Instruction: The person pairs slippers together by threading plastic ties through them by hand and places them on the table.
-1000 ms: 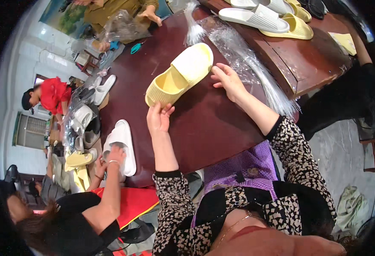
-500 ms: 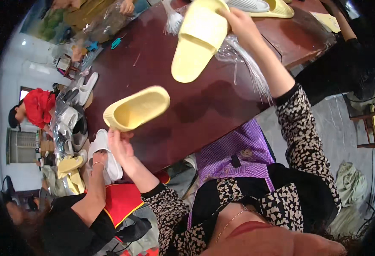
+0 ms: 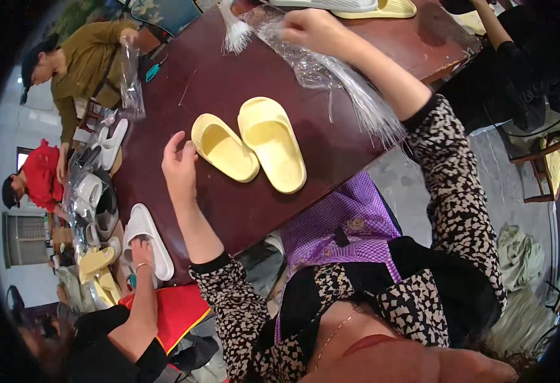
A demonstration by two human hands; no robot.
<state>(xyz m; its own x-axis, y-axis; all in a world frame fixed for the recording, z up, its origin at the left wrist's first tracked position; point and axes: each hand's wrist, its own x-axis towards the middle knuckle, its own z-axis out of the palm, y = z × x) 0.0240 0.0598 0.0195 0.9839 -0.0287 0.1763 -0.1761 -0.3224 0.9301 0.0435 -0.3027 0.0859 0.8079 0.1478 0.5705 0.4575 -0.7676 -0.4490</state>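
Two pale yellow slippers lie side by side on the dark red table, soles down. The left slipper [image 3: 240, 159] is angled, and its lower end meets the right slipper [image 3: 283, 156]. My left hand [image 3: 181, 169] is just left of the pair, empty, with thumb and fingers apart. Farther off, my right hand [image 3: 312, 30] hovers at the clear plastic bags [image 3: 286, 48]; its fingers are smeared by motion, so whether they grip the plastic is unclear. A bundle of thin white ties [image 3: 366, 96] trails from the bags toward the table's near edge.
Another white tie bundle [image 3: 235, 32] and turquoise scissors [image 3: 153, 71] lie on the table [image 3: 197, 191]. Grey and yellow slippers [image 3: 382, 9] sit at the far edge. At left, a co-worker's hand touches a white slipper [image 3: 149, 239]; more slippers and people line that side.
Both yellow slippers were in my hands and now rest together on the table. My left hand has let go and moved up; my right hand has released its slipper and shifted to the plastic bags.
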